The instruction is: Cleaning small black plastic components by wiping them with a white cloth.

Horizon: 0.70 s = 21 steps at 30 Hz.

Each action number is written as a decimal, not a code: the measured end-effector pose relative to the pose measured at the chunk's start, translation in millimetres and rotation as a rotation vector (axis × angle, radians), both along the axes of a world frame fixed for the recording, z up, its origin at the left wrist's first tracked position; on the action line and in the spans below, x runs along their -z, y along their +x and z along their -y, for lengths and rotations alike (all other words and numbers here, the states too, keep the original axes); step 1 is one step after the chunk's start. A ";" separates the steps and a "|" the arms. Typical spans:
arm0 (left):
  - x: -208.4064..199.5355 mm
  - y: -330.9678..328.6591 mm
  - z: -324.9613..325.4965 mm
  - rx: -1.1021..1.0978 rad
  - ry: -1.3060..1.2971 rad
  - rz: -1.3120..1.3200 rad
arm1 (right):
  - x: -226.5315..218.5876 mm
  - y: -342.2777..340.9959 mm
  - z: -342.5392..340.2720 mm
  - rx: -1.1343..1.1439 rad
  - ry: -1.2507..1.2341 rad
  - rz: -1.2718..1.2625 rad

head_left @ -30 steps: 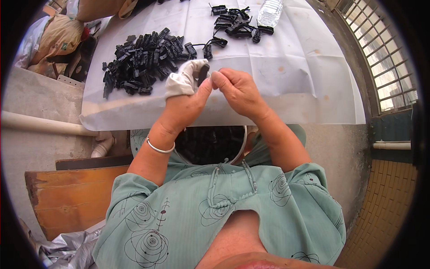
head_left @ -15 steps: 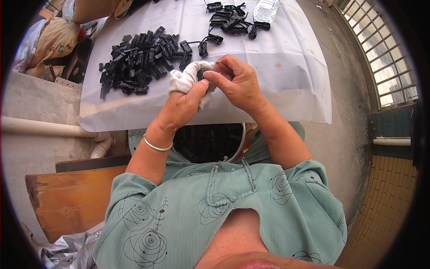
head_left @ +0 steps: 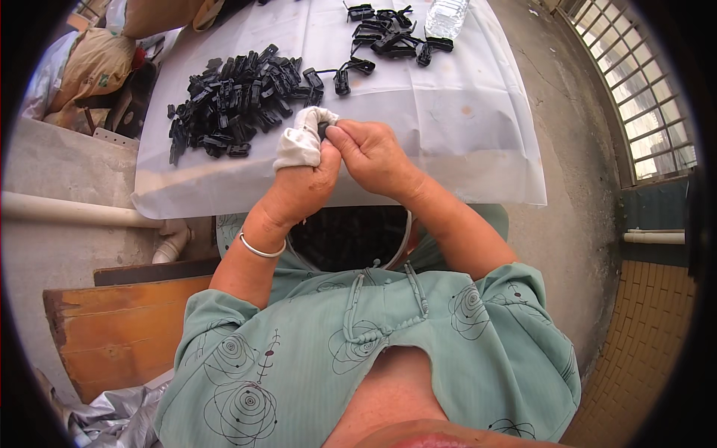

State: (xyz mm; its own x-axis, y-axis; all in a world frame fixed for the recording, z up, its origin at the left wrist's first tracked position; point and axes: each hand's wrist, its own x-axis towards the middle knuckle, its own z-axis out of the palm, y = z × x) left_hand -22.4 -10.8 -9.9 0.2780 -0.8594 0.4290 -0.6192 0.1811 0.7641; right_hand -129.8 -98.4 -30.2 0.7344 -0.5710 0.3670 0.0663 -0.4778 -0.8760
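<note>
My left hand (head_left: 305,185), its fingers covered by a white cloth (head_left: 299,145), is closed around a small black plastic piece (head_left: 323,131). Against it presses my right hand (head_left: 377,158), thumb and fingers pinched on the same piece. Most of the piece is hidden between the hands, so its exact kind does not show. Just beyond the left hand lies a heap of black plastic clip-like parts (head_left: 231,101) on the white-sheeted table (head_left: 418,172).
Farther back on the table are several black parts with straps (head_left: 388,37), beside a clear plastic bottle (head_left: 446,19). Below the table edge, between my knees, sits a round container (head_left: 347,235) with dark contents. A white pipe (head_left: 82,210) runs along the left wall.
My right hand has come down and left, from a raised pinch to pressing against the left hand. The left hand has shifted slightly left, and the black piece is now more covered.
</note>
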 end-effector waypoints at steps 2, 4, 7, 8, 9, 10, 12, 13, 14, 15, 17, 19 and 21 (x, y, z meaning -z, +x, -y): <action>-6.6 8.2 -1.1 0.029 0.023 0.092 | 2.0 4.1 3.2 -0.100 0.160 0.035; -20.3 25.8 6.5 -0.052 -0.026 0.351 | -2.4 -3.2 11.2 -0.107 0.127 0.011; -33.9 52.4 10.4 -0.419 -0.028 0.984 | -3.2 -14.4 29.9 -0.036 0.089 0.016; -33.5 56.1 14.5 -0.430 -0.017 0.994 | -2.8 -15.9 35.2 0.066 0.096 0.033; -29.6 59.3 24.3 -0.429 -0.019 0.997 | -2.8 -16.1 38.2 0.169 0.103 0.050; -22.1 59.3 37.1 -0.321 0.031 1.012 | -5.5 -15.8 38.4 0.195 0.103 0.029; -17.9 44.4 62.9 -0.130 0.059 0.979 | 0.8 -16.6 42.2 0.215 0.022 -0.004; -16.3 43.0 72.1 -0.045 0.031 1.001 | 3.0 -17.3 43.7 0.233 -0.057 -0.035; -16.6 42.0 81.0 0.006 0.152 1.025 | 2.6 -18.8 45.6 0.236 -0.058 -0.035; -17.9 41.5 88.6 0.056 0.274 1.047 | 2.1 -20.5 47.5 0.257 -0.064 -0.022; -7.4 54.4 101.7 0.073 0.230 1.029 | -0.1 -22.4 49.0 0.282 -0.071 -0.006; -5.9 59.9 103.6 0.096 0.187 1.013 | -2.8 -24.4 45.7 0.266 -0.061 -0.014; -13.0 55.4 95.6 0.059 -0.200 0.962 | -1.0 -24.5 45.0 0.269 -0.119 0.035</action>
